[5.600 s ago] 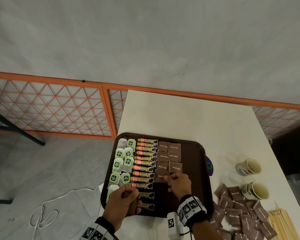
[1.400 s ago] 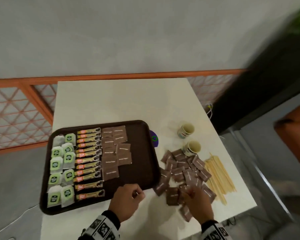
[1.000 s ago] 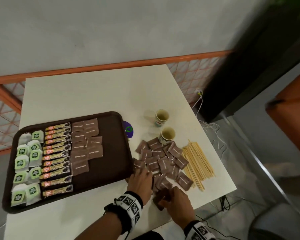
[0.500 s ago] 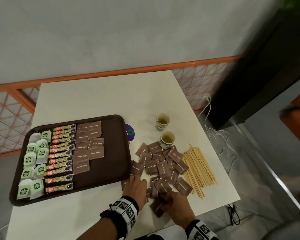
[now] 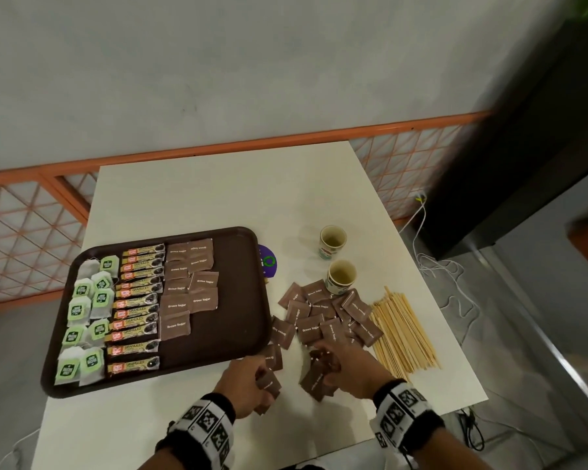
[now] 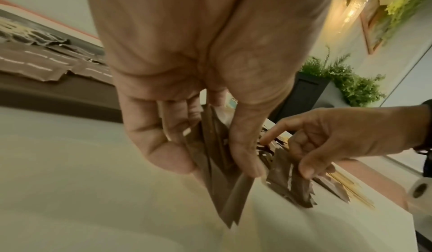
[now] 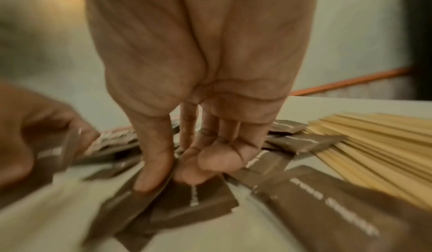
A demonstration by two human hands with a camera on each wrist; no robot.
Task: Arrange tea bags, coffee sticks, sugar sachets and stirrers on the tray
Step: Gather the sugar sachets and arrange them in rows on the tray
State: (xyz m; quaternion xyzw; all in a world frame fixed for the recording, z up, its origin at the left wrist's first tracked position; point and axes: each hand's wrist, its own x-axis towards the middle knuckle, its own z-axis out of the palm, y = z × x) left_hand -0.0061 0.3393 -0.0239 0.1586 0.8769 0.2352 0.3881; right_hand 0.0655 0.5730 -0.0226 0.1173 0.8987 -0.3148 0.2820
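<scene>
The dark brown tray (image 5: 238, 334) on the white table holds green tea bags (image 5: 82, 313), coffee sticks (image 5: 134, 307) and two columns of brown sugar sachets (image 5: 187, 286). To its right lie a loose pile of sugar sachets (image 5: 323, 317) and a bundle of wooden stirrers (image 5: 403, 332). My left hand (image 5: 252, 381) grips several sugar sachets (image 6: 219, 174) near the tray's front right corner. My right hand (image 5: 345, 364) pinches sugar sachets (image 7: 177, 197) at the pile's near edge, between thumb and fingers.
Two paper cups (image 5: 333, 240) (image 5: 342, 276) stand behind the pile. A purple disc (image 5: 267, 261) lies at the tray's right edge. The table edge (image 5: 462, 368) is close to the stirrers. An orange lattice railing (image 5: 28, 228) runs behind, and cables (image 5: 448, 269) lie on the floor.
Both hands left the tray and went right to the loose sachet pile. The left hand has picked up sachets; the right hand has drawn some toward the near edge.
</scene>
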